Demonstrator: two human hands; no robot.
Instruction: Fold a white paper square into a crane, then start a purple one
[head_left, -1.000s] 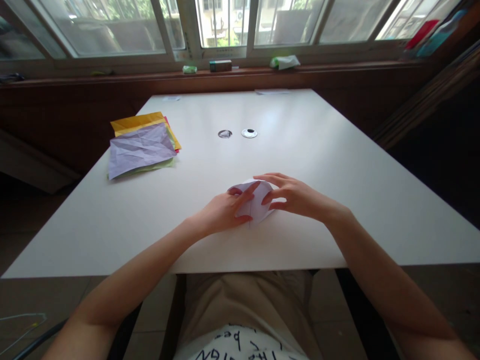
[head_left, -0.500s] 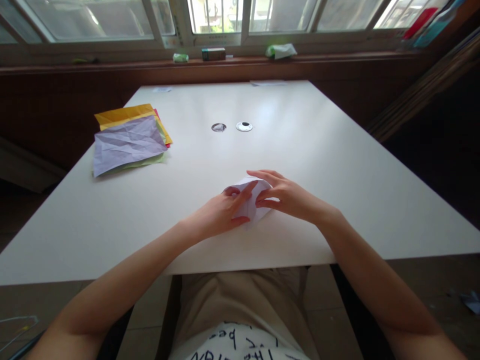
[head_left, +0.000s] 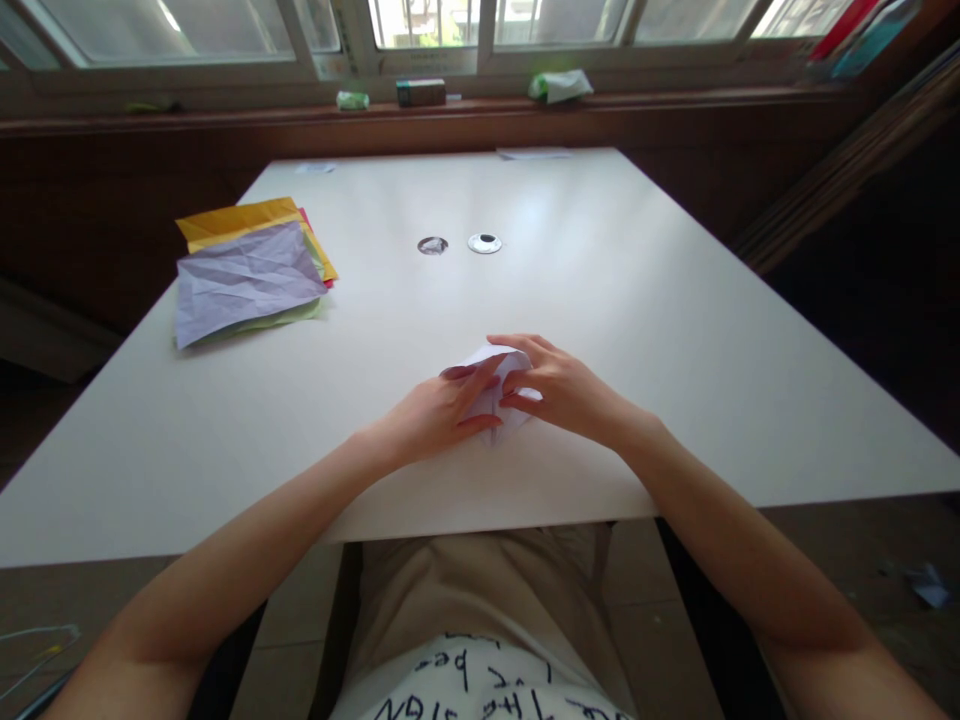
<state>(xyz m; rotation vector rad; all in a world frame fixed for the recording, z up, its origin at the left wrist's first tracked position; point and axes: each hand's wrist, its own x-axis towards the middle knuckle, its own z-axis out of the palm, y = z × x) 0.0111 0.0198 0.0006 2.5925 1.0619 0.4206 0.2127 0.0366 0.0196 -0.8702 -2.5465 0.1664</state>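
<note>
A small folded sheet of white paper [head_left: 495,432] lies near the front of the white table [head_left: 645,330], between my two hands. My left hand [head_left: 444,412] grips its left side, thumb on the near edge and forefinger across the top. From the right, my right hand [head_left: 559,385] has its fingers around the paper's right part, pinching a raised flap. Much of the paper is hidden under the fingers, so its exact folded shape is unclear.
On the left, a pile of coloured sheets has crumpled lilac paper [head_left: 247,280] over a yellow sheet [head_left: 240,222], with green and red edges showing. Two round inserts [head_left: 484,243] sit in the tabletop. A dark box [head_left: 421,93] and crumpled packets stand on the windowsill.
My fingers have shifted slightly on the paper, the right fingertips moving closer to the left hand. The whole view has tilted a little.
</note>
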